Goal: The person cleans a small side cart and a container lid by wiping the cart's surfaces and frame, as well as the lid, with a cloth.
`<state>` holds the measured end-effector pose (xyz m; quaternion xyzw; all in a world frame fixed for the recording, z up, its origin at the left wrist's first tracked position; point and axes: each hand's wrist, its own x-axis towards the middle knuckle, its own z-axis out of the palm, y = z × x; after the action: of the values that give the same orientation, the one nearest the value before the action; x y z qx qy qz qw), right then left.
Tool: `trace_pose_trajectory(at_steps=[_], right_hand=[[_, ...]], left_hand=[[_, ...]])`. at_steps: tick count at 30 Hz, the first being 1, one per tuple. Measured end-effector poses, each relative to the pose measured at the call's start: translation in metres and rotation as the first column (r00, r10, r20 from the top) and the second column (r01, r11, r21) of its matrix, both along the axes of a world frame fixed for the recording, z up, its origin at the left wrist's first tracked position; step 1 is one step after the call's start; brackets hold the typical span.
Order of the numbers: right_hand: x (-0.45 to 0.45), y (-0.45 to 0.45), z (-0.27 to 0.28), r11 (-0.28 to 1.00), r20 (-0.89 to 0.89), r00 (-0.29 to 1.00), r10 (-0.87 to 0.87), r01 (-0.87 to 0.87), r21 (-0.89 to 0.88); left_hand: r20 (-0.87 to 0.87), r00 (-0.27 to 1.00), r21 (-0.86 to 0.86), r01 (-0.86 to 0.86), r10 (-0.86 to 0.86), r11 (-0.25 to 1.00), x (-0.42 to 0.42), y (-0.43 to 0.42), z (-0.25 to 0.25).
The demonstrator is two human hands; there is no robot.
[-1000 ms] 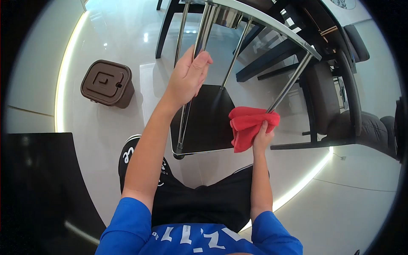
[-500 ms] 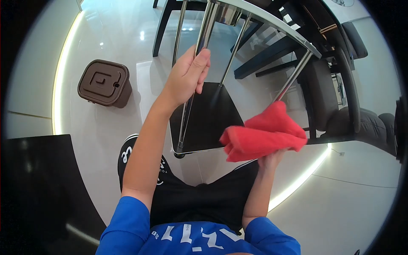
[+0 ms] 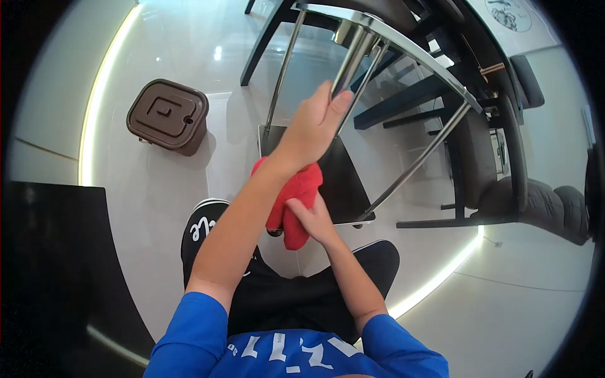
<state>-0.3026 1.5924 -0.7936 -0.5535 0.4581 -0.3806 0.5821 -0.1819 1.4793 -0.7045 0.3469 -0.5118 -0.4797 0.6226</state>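
In the head view a small trolley with chrome legs stands before my knees. My left hand (image 3: 315, 126) is closed round its near chrome leg (image 3: 354, 62), partway up. A bunched red cloth (image 3: 295, 217) is in my right hand (image 3: 312, 217), lower down under my left forearm. The cloth is at the lower part of that leg, but my forearm hides how far it wraps round. Behind it lies the trolley's black lower shelf (image 3: 343, 179). The trolley's pale top with a chrome rim (image 3: 419, 53) slants across above.
A brown lidded bin (image 3: 167, 113) stands on the glossy tiled floor (image 3: 189, 183) to the left. A black surface (image 3: 60, 264) fills the lower left. Dark chairs (image 3: 485, 151) and a table stand to the right. Light strips run along the walls.
My right hand has carried the red cloth left, from the right side to the near leg beneath my left forearm. My left hand has shifted right with the leg; the trolley appears turned or moved slightly.
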Motion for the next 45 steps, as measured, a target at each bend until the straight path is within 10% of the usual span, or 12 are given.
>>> trace_pose_trajectory(at_steps=[12, 20, 24, 26, 45], right_hand=[[0.028, -0.028, 0.016, 0.992, -0.056, 0.99, -0.127, 0.126, -0.011], [0.037, -0.077, 0.075, 0.969, 0.028, 0.983, -0.183, 0.185, -0.164], [0.045, -0.096, 0.108, 0.968, 0.094, 0.98, -0.178, 0.191, -0.165], [0.042, -0.107, 0.117, 0.969, 0.093, 0.98, -0.175, 0.189, -0.159], [0.057, -0.14, 0.179, 0.969, 0.109, 0.979, -0.174, 0.19, -0.16]], left_hand=[[0.043, 0.998, 0.067, 0.034, -0.037, 0.997, 0.006, -0.001, 0.0], [0.549, 0.835, -0.015, 0.062, -0.044, 0.998, 0.041, 0.004, 0.017], [0.329, 0.944, -0.074, 0.054, -0.027, 0.996, 0.058, 0.005, 0.007], [0.095, 0.942, 0.09, 0.313, -0.321, 0.945, 0.069, 0.007, 0.008], [0.16, 0.965, 0.025, 0.207, -0.208, 0.978, 0.081, 0.0, 0.005]])
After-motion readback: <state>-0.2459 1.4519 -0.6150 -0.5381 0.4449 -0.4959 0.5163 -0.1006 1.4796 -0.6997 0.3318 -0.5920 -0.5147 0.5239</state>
